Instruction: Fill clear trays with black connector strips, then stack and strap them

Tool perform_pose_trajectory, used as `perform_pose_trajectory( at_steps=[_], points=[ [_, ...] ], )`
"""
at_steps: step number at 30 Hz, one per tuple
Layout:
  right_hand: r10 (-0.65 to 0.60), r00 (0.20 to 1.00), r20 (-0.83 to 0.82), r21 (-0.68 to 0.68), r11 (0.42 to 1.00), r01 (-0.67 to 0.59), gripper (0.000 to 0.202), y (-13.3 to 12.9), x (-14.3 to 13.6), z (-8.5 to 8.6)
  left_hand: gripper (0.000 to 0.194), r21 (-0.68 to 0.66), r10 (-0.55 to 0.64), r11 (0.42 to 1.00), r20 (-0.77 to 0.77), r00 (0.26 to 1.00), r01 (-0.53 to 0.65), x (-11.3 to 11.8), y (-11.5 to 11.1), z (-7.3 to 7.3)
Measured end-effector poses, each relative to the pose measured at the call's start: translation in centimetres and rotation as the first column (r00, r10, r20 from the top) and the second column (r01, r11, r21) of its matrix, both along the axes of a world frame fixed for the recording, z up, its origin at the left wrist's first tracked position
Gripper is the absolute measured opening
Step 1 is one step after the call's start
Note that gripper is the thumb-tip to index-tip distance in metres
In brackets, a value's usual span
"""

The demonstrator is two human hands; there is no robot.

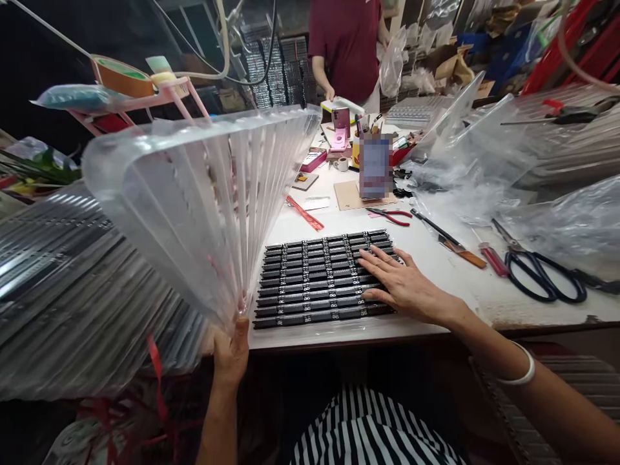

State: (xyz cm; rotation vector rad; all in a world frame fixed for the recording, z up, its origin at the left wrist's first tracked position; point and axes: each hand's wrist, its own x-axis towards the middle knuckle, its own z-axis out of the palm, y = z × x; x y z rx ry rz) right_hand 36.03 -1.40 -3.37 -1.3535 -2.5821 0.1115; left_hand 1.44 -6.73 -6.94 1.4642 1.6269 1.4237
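Beside black strips [310, 284], the left hand [231, 349] grips plastic sheets [179, 200], likely light, bendy, best edge-held; the right hand [407, 290] spreads over the strips.

Single head-worn view, facing forward and down from head height, white tabletop [426, 255] close below.

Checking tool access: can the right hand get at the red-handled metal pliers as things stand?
Likely yes: the right hand, spread over long black toothed strips, appears empty; only white tabletop separates strips and pliers.
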Motion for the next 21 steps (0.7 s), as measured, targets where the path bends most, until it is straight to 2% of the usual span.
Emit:
perform_pose_trajectory(
  at_steps=[3, 6, 9, 11, 13, 17, 21],
  points=[
    [-0.02, 0.999, -0.025, -0.011, 1.0, 0.02, 0.061, -0.6, 0.6, -0.4, 0.057, -0.01, 0.018, 1.0, -0.021, 1.0, -0.018, -0.1, 0.0, -0.1],
    [-0.136, 0.974, -0.178, 0.018, 0.99, 0.142, 0.054, -1.8, 2.2, -0.8, 0.054, 0.009, 0.019, 1.0, -0.071, 0.997, -0.018, -0.1, 0.0, -0.1],
    [-0.311, 0.881, -0.356, 0.025, 0.939, 0.342, 0.051, -3.8, 4.1, -1.5, 0.048, 0.016, 0.024, 1.0, -0.104, 0.994, -0.023, 0.1, 0.0, 0.0],
    [-0.385, 0.827, -0.41, -0.006, 0.908, 0.42, 0.052, -5.2, 4.8, -2.2, 0.047, 0.002, 0.017, 1.0, -0.08, 0.997, -0.017, 0.3, 0.0, 0.3],
    [-0.413, 0.808, -0.42, -0.039, 0.898, 0.438, 0.054, -6.2, 4.9, -2.8, 0.047, 0.001, 0.014, 1.0, -0.075, 0.997, -0.014, 0.4, 0.0, 0.5],
    [-0.394, 0.822, -0.411, -0.053, 0.91, 0.41, 0.054, -6.8, 4.3, -3.5, 0.05, 0.018, 0.026, 1.0, -0.114, 0.993, -0.024, 0.4, 0.2, 0.4],
    [-0.38, 0.824, -0.42, -0.061, 0.918, 0.392, 0.05, -6.7, 4.2, -3.4, 0.056, -0.014, 0.032, 0.999, -0.049, 0.998, -0.032, 0.4, 0.2, 0.2]
  ],
)
